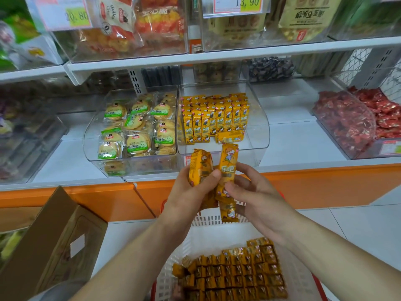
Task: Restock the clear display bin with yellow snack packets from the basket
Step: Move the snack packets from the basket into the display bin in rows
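Observation:
The clear display bin (259, 118) sits on the lower shelf and holds rows of upright yellow snack packets (213, 118), with one lying flat at the front. Just below the bin's front, my left hand (191, 194) grips a bunch of yellow packets (198, 166). My right hand (256, 192) holds more yellow packets (227, 170), one upright and others hanging below it. The two hands touch over the white basket (208, 237), which holds several yellow packets (236, 272) packed in rows at the bottom of the view.
A clear bin of green-labelled round biscuits (134, 127) stands left of the display bin. A bin of red packets (355, 120) is at the right. An open cardboard box (54, 242) stands on the floor at the left. The orange shelf base (108, 198) runs across.

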`<control>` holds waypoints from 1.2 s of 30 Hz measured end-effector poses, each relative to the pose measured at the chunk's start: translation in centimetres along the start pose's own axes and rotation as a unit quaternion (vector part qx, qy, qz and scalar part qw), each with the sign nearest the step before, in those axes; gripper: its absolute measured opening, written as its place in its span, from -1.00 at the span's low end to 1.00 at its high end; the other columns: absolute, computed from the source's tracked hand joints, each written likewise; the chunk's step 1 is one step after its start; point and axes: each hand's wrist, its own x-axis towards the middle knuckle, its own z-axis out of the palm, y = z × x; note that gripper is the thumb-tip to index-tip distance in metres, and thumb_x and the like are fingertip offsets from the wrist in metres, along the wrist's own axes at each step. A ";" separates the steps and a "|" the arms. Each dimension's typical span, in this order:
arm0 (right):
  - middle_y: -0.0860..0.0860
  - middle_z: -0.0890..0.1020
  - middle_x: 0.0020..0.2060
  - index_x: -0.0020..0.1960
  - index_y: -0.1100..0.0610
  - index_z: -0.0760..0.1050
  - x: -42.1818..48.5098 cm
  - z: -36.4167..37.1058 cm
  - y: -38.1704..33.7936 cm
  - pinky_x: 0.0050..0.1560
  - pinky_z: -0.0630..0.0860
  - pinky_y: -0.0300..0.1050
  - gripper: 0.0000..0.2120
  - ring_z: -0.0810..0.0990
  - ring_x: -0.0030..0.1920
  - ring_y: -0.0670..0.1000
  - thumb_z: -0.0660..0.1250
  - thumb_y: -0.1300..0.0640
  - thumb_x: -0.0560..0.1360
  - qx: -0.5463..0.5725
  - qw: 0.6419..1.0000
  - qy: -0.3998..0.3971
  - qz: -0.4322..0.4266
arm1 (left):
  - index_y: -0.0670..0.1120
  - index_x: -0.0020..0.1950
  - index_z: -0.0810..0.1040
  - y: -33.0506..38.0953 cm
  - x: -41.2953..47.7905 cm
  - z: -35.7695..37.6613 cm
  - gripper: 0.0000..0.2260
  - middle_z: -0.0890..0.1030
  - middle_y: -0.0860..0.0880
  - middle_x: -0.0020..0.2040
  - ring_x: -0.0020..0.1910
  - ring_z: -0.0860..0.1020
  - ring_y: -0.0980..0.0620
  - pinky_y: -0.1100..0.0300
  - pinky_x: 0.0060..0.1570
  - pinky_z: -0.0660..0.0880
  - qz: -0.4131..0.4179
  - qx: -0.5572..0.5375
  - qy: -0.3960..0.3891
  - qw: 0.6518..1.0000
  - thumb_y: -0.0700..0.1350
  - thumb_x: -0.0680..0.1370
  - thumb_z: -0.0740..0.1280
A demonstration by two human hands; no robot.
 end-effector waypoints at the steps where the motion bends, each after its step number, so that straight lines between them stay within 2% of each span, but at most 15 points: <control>1: -0.02 0.70 0.12 0.30 -0.04 0.49 0.0 0.1 -0.2 -0.12 0.61 -0.10 -0.41 0.71 0.01 0.02 0.51 0.13 0.30 -0.019 1.000 0.001 -0.003 | -0.07 0.26 0.56 0.0 0.0 0.1 -0.52 0.72 -0.16 0.08 0.03 0.72 -0.17 -0.05 -0.05 0.66 0.001 0.003 0.005 1.000 0.05 0.39 0.54; 3: -0.08 0.70 0.08 0.27 -0.10 0.51 0.0 0.1 -0.3 -0.15 0.60 -0.20 -0.38 0.71 -0.01 -0.01 0.58 0.07 0.24 -0.095 0.995 0.015 -0.012 | -0.06 0.24 0.57 -0.2 -0.1 0.3 -0.51 0.72 -0.17 0.06 0.01 0.72 -0.18 -0.07 -0.04 0.67 0.002 0.009 0.012 1.000 0.02 0.36 0.58; 5: -0.14 0.70 0.05 0.22 -0.17 0.53 0.1 0.0 0.0 -0.05 0.64 -0.09 -0.38 0.69 0.02 -0.02 0.63 -0.01 0.19 -0.169 0.984 0.040 -0.024 | -0.10 0.24 0.57 -0.2 0.0 0.2 -0.49 0.72 -0.21 0.06 0.00 0.72 -0.21 -0.12 -0.05 0.67 -0.002 0.011 0.022 1.000 -0.04 0.35 0.64; 7: -0.14 0.71 0.04 0.20 -0.18 0.55 0.2 0.0 0.0 0.04 0.64 0.01 -0.35 0.68 0.04 -0.01 0.65 -0.08 0.13 -0.182 0.982 0.049 -0.025 | -0.14 0.23 0.57 0.1 0.1 0.0 -0.46 0.71 -0.24 0.06 -0.01 0.71 -0.25 -0.12 -0.08 0.67 -0.012 0.002 0.028 1.000 -0.05 0.31 0.62; 9: -0.08 0.72 0.04 0.20 -0.15 0.57 0.3 -0.1 -0.2 0.03 0.64 -0.03 -0.33 0.69 0.05 0.02 0.66 -0.08 0.12 -0.158 0.987 0.032 -0.028 | -0.15 0.24 0.58 0.6 0.3 -0.3 -0.43 0.71 -0.24 0.06 -0.01 0.71 -0.25 -0.09 -0.10 0.66 -0.021 -0.011 0.027 0.999 -0.04 0.27 0.59; 13: 0.13 0.72 0.03 0.25 -0.01 0.55 0.6 -0.3 -0.9 -0.11 0.61 -0.10 -0.44 0.72 -0.02 0.11 0.55 0.20 0.27 -0.062 0.998 0.003 -0.014 | -0.14 0.27 0.56 1.7 0.5 -0.6 -0.38 0.73 -0.19 0.06 -0.02 0.72 -0.23 -0.05 -0.15 0.67 -0.020 -0.043 0.026 0.999 -0.06 0.23 0.59; 15: 0.19 0.72 0.01 0.26 0.08 0.54 0.7 -0.2 -1.2 -0.21 0.61 -0.14 -0.47 0.73 -0.10 0.10 0.50 0.27 0.30 -0.016 1.000 0.013 -0.001 | -0.13 0.29 0.56 2.1 0.6 -0.5 -0.36 0.73 -0.18 0.07 0.00 0.72 -0.22 -0.06 -0.12 0.66 -0.021 -0.050 0.025 0.998 -0.07 0.23 0.58; 18: 0.15 0.72 -0.04 0.24 0.15 0.59 0.6 0.1 -1.8 -0.28 0.61 -0.12 -0.50 0.70 -0.21 0.03 0.49 0.20 0.30 0.020 0.999 0.035 0.000 | -0.13 0.31 0.55 2.5 0.7 -0.6 -0.32 0.73 -0.17 0.08 0.01 0.72 -0.22 -0.10 -0.05 0.66 -0.022 -0.045 0.035 0.998 -0.06 0.22 0.60; 20: 0.15 0.71 -0.07 0.21 0.10 0.62 0.5 0.2 -2.2 -0.28 0.61 -0.05 -0.52 0.67 -0.17 0.09 0.52 0.11 0.29 0.024 0.998 0.051 -0.001 | -0.13 0.31 0.55 2.7 0.8 -0.8 -0.32 0.73 -0.17 0.07 -0.01 0.72 -0.24 -0.12 -0.07 0.67 -0.020 -0.041 0.043 0.998 -0.05 0.21 0.60; 23: 0.18 0.70 -0.11 0.13 0.03 0.63 0.3 0.4 -2.6 -0.25 0.63 0.02 -0.60 0.68 -0.12 0.18 0.51 0.04 0.30 0.020 0.998 0.063 -0.002 | -0.12 0.28 0.57 3.0 1.0 -1.0 -0.31 0.73 -0.18 0.05 -0.01 0.71 -0.27 -0.27 0.01 0.64 -0.015 -0.025 0.049 0.998 -0.01 0.17 0.61; 26: 0.15 0.71 -0.09 0.15 0.03 0.62 0.4 0.5 -3.0 -0.25 0.63 0.01 -0.64 0.71 -0.17 0.11 0.46 0.03 0.36 0.021 0.997 0.074 -0.005 | -0.06 0.27 0.57 3.2 1.0 -1.4 -0.31 0.74 -0.13 0.04 -0.02 0.73 -0.19 -0.11 -0.08 0.68 -0.003 -0.008 0.059 0.998 0.01 0.16 0.62; 28: 0.12 0.72 -0.06 0.17 0.01 0.62 0.6 0.6 -3.3 -0.28 0.61 -0.03 -0.67 0.69 -0.23 0.06 0.43 0.00 0.42 0.012 0.996 0.089 -0.003 | -0.01 0.25 0.57 3.5 1.2 -1.7 -0.33 0.75 -0.08 0.02 -0.03 0.73 -0.13 -0.09 -0.06 0.68 -0.001 0.011 0.082 0.997 0.03 0.17 0.63; 32: 0.09 0.66 -0.20 0.12 0.05 0.62 2.2 0.2 -4.7 -0.47 0.42 -0.20 -0.78 0.51 -0.39 0.02 0.30 -0.03 0.59 -0.030 0.992 0.114 0.032 | 0.04 0.21 0.56 4.9 2.4 -2.6 -0.50 0.74 -0.01 -0.01 -0.01 0.72 -0.07 -0.11 0.04 0.65 0.016 0.060 0.113 0.992 -0.05 0.33 0.64; 36: 0.05 0.57 -0.26 0.13 0.03 0.56 6.0 -0.4 -7.3 -0.46 0.36 -0.19 -0.82 0.46 -0.38 0.02 0.25 0.04 0.60 -0.081 0.988 0.130 -0.009 | 0.08 0.20 0.55 6.0 4.3 -3.3 -0.54 0.73 0.15 -0.10 -0.14 0.72 0.13 0.09 -0.08 0.66 0.075 0.116 0.115 0.984 -0.06 0.37 0.62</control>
